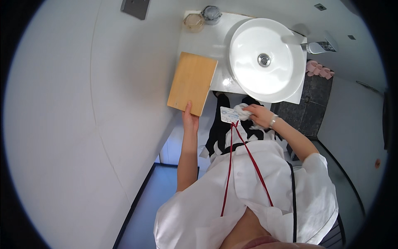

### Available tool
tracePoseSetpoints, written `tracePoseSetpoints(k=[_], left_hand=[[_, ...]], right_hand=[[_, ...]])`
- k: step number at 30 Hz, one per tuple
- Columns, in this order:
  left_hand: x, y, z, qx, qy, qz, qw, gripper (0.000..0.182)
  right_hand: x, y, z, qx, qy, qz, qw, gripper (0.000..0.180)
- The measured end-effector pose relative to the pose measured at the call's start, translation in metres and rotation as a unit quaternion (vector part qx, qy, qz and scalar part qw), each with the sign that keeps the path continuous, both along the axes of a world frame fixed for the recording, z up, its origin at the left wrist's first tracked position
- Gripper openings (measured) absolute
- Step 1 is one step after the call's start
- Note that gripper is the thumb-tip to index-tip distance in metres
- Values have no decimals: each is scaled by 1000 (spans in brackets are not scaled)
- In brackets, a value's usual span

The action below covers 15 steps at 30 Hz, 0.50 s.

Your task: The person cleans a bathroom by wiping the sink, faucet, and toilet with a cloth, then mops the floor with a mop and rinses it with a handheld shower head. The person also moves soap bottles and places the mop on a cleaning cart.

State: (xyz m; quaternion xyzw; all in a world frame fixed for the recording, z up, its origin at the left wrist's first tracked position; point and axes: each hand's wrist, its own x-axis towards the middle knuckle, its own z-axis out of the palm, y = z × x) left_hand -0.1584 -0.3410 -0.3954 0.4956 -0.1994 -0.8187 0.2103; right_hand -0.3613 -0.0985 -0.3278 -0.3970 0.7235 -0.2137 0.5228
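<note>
My left hand (190,119) grips the near edge of a flat, light-brown wooden board or box (192,82), its thumb lying on top. The far part of this piece overlaps the left end of a white countertop (203,43); whether it rests there or is held above cannot be told. A crumpled white cloth (243,111) is bunched in my right hand (260,115), in front of my body and short of the counter's front edge. Beside the cloth hangs a card (229,115) bearing writing, on a red lanyard.
A round white vessel basin (264,84) stands on the counter's right side, with a chrome tap (318,47) beyond it. Two faceted glass jars, one amber (194,22) and one grey (211,15), sit at the far left corner. Pink slippers (319,69) lie on dark floor tiles (314,109).
</note>
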Motion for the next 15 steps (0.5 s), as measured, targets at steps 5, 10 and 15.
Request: tracePoseSetpoints(k=[5, 10, 15], left_hand=[[-55, -2, -27, 28, -5, 9, 1000, 45], [-76, 3, -25, 33, -13, 17, 999, 54], [-79, 2, 21, 47, -209, 4, 977, 63]], right_hand=[[-89, 15, 70, -124, 12, -269, 955, 39], [-200, -70, 69, -336, 400, -171, 836, 36], [-264, -128, 7, -152, 533, -49, 831, 36]])
